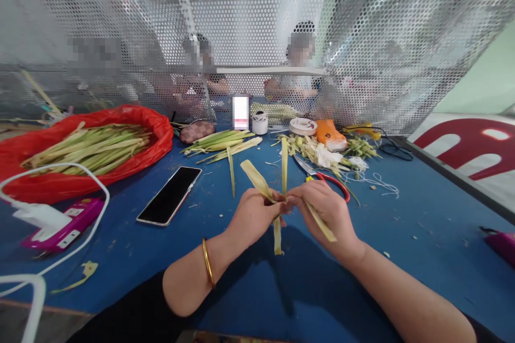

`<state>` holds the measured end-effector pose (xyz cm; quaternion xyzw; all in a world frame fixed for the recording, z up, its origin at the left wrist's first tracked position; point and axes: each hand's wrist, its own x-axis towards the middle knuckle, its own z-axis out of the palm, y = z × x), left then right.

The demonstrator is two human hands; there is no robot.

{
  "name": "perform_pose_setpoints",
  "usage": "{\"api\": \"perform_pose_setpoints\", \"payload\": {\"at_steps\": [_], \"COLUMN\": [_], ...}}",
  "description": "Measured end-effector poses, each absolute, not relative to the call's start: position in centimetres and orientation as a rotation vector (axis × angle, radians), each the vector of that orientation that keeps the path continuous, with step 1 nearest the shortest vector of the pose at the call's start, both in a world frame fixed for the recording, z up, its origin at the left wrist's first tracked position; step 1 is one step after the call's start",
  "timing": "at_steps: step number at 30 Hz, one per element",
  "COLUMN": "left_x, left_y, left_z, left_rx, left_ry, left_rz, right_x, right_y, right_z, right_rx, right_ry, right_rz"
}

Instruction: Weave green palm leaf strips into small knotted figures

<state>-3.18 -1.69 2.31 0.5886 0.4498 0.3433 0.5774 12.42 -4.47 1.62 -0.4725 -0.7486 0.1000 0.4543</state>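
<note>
Over the middle of the blue table, my left hand (255,215) and my right hand (332,213) meet with fingers pinched together. Between them are pale yellow-green leaf strips (255,176) that cross at the fingertips and stick out in several directions. One strip stands up away from me, one hangs toward me below the left fingers, and another lies across the right hand. The crossing point is partly covered by my fingers. Just beyond my right hand lie scissors (343,187) with red handles. A loose narrow strip (230,171) lies beyond my left hand.
On the left, a red plastic bag (161,136) holds many leaf strips, near a purple power strip (78,225) with a white cable. A phone (169,195) lies flat. Behind are a leaf pile (219,142), a tape roll (303,126), scraps and a perforated metal screen (257,21); people sit beyond it.
</note>
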Motion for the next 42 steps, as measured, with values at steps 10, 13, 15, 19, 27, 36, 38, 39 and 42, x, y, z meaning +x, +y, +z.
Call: {"api": "perform_pose_setpoints", "payload": {"at_steps": [10, 13, 15, 19, 27, 36, 38, 39, 42], "left_x": [-3.9, -3.9, -3.9, -4.4, -4.7, -4.0, -3.8, -3.7, -3.6], "left_y": [-1.1, -0.9, -0.8, -0.7, -0.9, -0.9, -0.7, -0.7, -0.6], "left_z": [3.5, 3.3, 3.3, 3.7, 4.4, 3.4, 3.0, 2.8, 2.5], "left_rx": [1.167, 1.172, 1.141, 1.060, 0.981, 1.076, 1.095, 1.107, 1.135], "left_ry": [1.009, 1.035, 1.021, 0.943, 0.802, 0.916, 0.932, 0.938, 0.947], "left_rz": [0.903, 0.913, 0.927, 0.950, 0.994, 1.050, 1.064, 1.074, 1.106], "right_x": [12.6, 12.6, 12.7, 12.6, 10.6, 10.3, 10.4, 10.5, 10.5], "right_y": [-4.7, -4.9, -4.7, -3.9, -4.4, -4.9, -4.9, -4.8, -4.6], "right_z": [2.6, 2.5, 2.6, 2.5, 1.2, 1.5, 1.6, 1.7, 1.7], "right_rx": [-1.182, -1.130, -1.141, -1.179, -1.109, -1.188, -1.202, -1.210, -1.219], "right_ry": [-1.554, -1.644, -1.576, -1.365, -1.505, -1.508, -1.505, -1.500, -1.419], "right_rz": [0.449, 0.366, 0.465, 0.879, 1.289, 1.277, 1.310, 1.316, 1.317]}}
